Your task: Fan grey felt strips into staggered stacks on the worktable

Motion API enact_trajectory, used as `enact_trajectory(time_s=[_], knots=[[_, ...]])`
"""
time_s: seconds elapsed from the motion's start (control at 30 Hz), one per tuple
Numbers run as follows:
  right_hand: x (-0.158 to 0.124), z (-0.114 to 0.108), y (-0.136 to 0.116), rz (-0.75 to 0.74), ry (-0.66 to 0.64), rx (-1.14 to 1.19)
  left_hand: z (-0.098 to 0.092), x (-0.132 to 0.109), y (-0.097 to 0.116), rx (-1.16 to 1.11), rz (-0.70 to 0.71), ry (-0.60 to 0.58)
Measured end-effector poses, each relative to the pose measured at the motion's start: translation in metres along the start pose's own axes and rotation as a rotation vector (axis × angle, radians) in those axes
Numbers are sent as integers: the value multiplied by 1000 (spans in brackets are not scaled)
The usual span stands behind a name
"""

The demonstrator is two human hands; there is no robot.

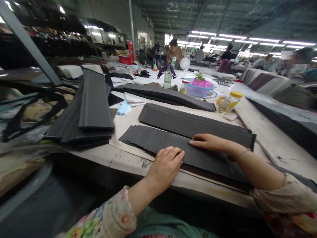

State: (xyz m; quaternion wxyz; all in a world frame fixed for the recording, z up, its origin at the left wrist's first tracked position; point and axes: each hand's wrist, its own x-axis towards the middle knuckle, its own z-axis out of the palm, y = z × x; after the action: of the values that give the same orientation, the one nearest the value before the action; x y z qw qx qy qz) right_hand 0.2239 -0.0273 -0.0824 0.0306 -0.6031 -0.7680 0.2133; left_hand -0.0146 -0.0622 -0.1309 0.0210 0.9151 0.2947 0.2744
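Long dark grey fabric-like panels (146, 136) lie fanned out on the table before me, their left ends stepped one behind another. My left hand (169, 162) is closed at the near edge of these panels, fingers curled together over it and thumb mostly hidden. Flat on top of the same panels rests my right hand (210, 143), its fingers stretched to the left and holding nothing visible. Just beyond lies a second stack of dark grey panels (188, 120), partly behind my right hand.
At left stands a high pile of dark panels (95, 99). Farther back are a curved dark stack (163, 94), a blue face mask (123, 108), a yellow-lidded jar (229, 104), a glass bottle (167, 79) and a blue basin (199, 89). Other people work in the background.
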Motion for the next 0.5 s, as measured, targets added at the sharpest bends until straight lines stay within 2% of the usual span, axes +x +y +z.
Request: enact_trajectory(time_s=[0.1, 0.17, 0.37, 0.5], knots=[[4, -2, 0, 8, -106, 62, 0, -2, 0, 30, 5, 2], [0, -4, -2, 2, -94, 44, 2, -4, 0, 48, 6, 11], [-27, 1, -22, -53, 106, -134, 3, -15, 0, -4, 24, 58], [-47, 1, -44, -112, 231, -267, -24, -6, 0, -25, 72, 53]])
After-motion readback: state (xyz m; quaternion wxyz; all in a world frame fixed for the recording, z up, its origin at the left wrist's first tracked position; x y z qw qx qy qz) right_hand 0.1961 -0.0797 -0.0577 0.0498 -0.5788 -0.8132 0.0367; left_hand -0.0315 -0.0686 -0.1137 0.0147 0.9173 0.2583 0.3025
